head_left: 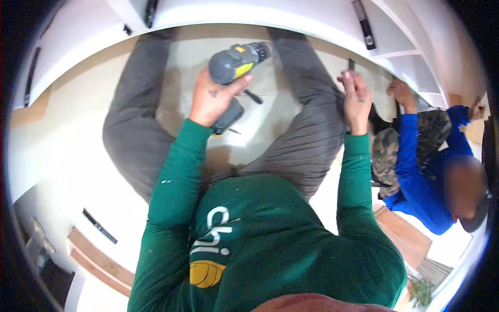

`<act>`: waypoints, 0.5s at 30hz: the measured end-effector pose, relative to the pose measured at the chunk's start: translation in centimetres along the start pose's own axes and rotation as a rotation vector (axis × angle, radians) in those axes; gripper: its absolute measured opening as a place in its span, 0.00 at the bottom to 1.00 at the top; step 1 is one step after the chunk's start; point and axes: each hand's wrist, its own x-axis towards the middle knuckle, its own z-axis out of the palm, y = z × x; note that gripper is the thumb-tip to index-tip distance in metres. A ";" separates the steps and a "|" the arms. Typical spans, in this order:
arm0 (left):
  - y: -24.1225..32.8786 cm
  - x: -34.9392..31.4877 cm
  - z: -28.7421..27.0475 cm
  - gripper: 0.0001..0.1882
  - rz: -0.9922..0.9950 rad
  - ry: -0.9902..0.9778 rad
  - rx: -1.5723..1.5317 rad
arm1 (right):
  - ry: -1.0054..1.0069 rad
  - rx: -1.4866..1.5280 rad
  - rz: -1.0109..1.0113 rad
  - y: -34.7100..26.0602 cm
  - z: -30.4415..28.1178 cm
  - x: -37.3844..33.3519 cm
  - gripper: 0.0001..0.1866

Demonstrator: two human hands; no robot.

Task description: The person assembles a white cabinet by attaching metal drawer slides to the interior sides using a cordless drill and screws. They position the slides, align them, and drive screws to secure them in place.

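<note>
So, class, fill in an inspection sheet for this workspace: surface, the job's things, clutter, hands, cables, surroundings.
Surface: pale floor, person seated on it with legs spread.
Job's things: grey and yellow cordless drill; small dark piece at the white cabinet edge.
Clutter: dark bit on the floor between the legs; black strip lying at left.
Hands: left hand grips the drill; right hand holds the dark piece.
Cables: nothing seen.
Surroundings: co-worker in a blue sleeve at right; wooden boards.

Grey-and-yellow drill [236, 65], green sleeves [171, 182], grey trousers [306, 135], white cabinet [291, 15].
</note>
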 end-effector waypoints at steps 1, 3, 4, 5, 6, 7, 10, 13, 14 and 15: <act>-0.2 -0.3 -0.2 0.22 -0.037 -0.035 -0.042 | 0.023 0.169 -0.051 -1.1 1.6 -0.1 0.14; -0.8 -1.0 0.8 0.19 -0.124 -0.058 -0.338 | -0.131 0.180 -0.124 -0.7 2.6 0.8 0.14; -1.2 -1.4 0.2 0.19 -0.180 -0.082 -0.434 | -0.213 0.221 -0.088 -1.7 4.4 0.4 0.14; -1.4 -1.7 -0.6 0.20 -0.236 -0.103 -0.530 | -0.297 0.261 -0.055 -2.6 6.2 0.0 0.14; -1.3 -1.8 -0.4 0.19 -0.267 -0.110 -0.572 | -0.335 0.266 -0.047 -2.7 7.1 -0.4 0.15; -1.2 -1.7 -0.3 0.19 -0.299 -0.116 -0.613 | -0.359 0.312 -0.003 -2.8 7.9 -0.8 0.15; -0.6 -1.7 -0.3 0.19 -0.294 -0.081 -0.588 | -0.432 0.399 0.150 -1.7 10.3 -2.4 0.17; 0.3 -2.7 -0.9 0.17 -0.230 -0.021 -0.501 | -0.561 0.346 0.183 -0.5 10.7 -4.4 0.18; 0.3 -3.1 -1.5 0.17 -0.211 0.010 -0.456 | -0.586 0.375 0.188 -0.2 10.9 -5.0 0.18; 0.6 -3.4 -1.7 0.16 -0.183 0.036 -0.415 | -0.606 0.399 0.187 -0.6 11.1 -5.4 0.19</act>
